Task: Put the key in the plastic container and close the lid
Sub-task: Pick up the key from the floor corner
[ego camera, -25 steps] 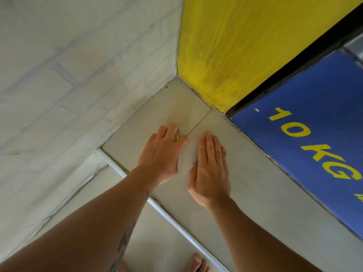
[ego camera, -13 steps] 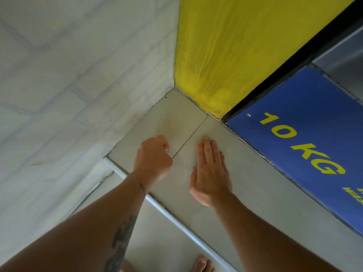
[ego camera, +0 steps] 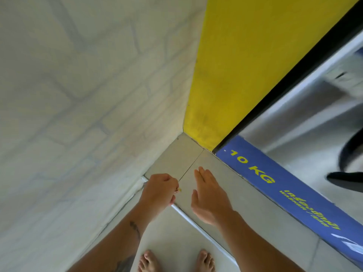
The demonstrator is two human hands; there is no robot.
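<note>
My left hand (ego camera: 159,190) is curled into a fist over the near edge of a tiled ledge (ego camera: 243,195), pinching a small brass-coloured key (ego camera: 178,190) whose tip sticks out to the right of the fingers. To its right, my right hand (ego camera: 209,197) lies flat with fingers together, palm toward the ledge, holding nothing. No plastic container or lid is in view.
A pale brick wall (ego camera: 78,95) rises on the left and a yellow wall (ego camera: 245,65) behind the ledge corner. A blue strip (ego camera: 275,187) lettered "10 KG" runs along the right. My bare feet (ego camera: 176,260) stand on the floor below the ledge's metal edge trim (ego camera: 196,224).
My left hand went from flat on the ledge to a fist with the key in it and drew back toward me. The view pulled back and tilted up; the right hand stayed flat.
</note>
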